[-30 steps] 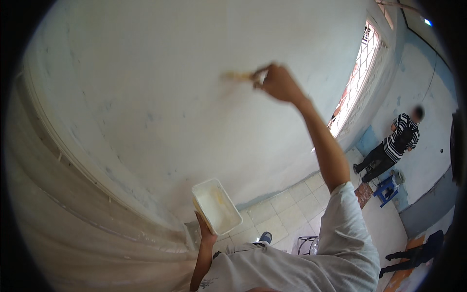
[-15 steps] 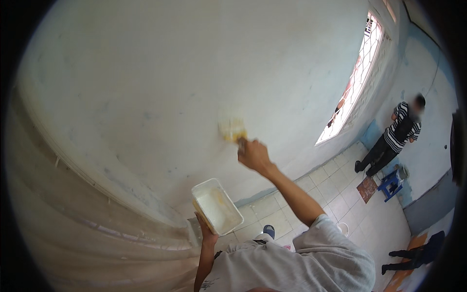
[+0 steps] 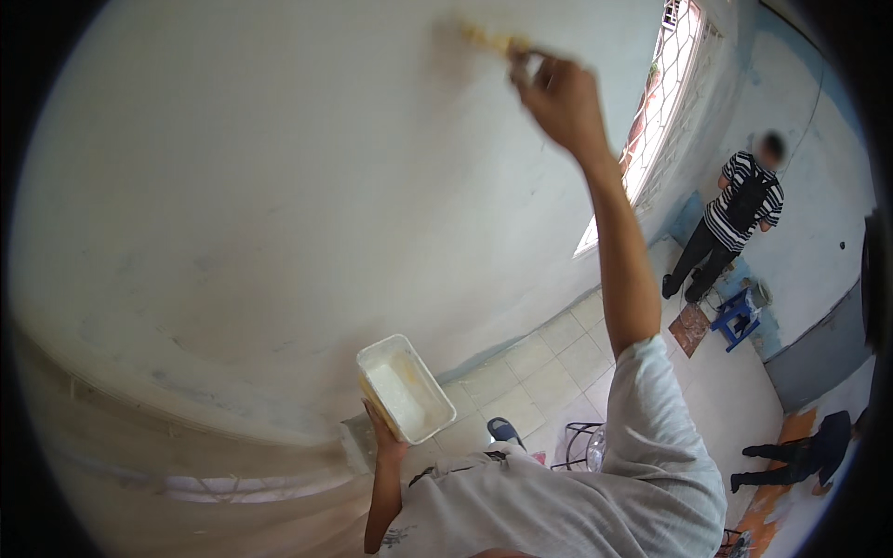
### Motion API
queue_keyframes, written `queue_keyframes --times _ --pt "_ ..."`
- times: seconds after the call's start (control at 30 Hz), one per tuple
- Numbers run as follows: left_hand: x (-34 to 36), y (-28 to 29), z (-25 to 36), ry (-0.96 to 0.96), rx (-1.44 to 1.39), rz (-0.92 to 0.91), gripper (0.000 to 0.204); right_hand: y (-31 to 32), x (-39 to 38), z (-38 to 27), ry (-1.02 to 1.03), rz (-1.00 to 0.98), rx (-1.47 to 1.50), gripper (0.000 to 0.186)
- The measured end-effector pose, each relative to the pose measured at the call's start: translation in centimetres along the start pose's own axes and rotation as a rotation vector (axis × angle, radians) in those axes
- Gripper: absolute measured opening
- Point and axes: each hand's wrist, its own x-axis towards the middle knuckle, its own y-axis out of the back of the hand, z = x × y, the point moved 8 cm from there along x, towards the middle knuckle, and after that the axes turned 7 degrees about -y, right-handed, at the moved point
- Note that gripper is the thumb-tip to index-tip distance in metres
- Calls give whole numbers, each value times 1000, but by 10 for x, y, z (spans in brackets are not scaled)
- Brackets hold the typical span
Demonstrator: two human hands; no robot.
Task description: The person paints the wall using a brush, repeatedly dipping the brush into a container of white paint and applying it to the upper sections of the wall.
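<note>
Fingers of the left hand (image 3: 388,441) are being clamped against the left side of a white, rectangular plastic tub (image 3: 423,384) holding milky liquid (image 3: 398,398). Well above and right of the tub, a yellowish, blurred brush (image 3: 493,39) is being gripped by the right hand (image 3: 567,100), its long axis being aimed leftward; contact with the pale painted wall (image 3: 279,186) cannot be told.

Brush (image 3: 502,42) blurred, contact with wall (image 3: 279,167) unclear
</note>
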Motion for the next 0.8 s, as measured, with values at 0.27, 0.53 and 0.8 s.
queue_keyframes --times 0.27,0.53,0.8 --pt "28 -42 -44 -99 -13 80 72 -102 -70 60 -16 -264 -117 39" --pt "31 -68 -45 -60 -27 179 74 -184 -368 196 -331 -997 240 47" --pt "14 -100 -58 -103 -21 262 72 -69 -372 221 -1014 -1093 1138 38"
